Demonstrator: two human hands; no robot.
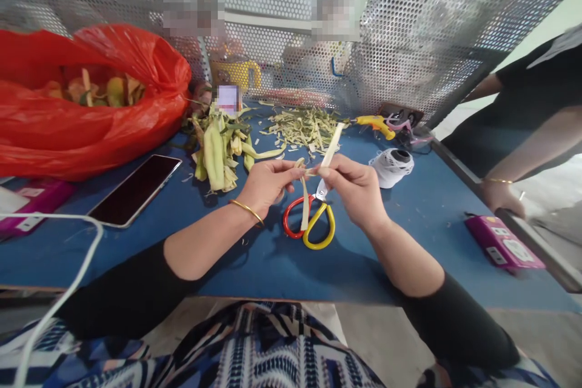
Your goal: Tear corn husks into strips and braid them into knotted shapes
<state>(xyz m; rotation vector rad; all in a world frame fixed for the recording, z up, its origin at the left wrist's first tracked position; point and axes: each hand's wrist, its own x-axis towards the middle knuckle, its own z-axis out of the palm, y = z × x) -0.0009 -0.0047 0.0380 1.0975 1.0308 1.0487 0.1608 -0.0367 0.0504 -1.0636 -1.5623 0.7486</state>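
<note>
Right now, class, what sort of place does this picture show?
Probably a small craft workshop: scissors, a spool of white thread and a yellow glue gun sit on a blue worktable.

pale yellow strip (333, 145), blue table (254, 273)

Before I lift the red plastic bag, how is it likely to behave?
The red plastic bag will probably sag and fold, since it looks thin and wrinkled. Its contents might shift or spill if it tilts, because they show through an open gap.
</note>
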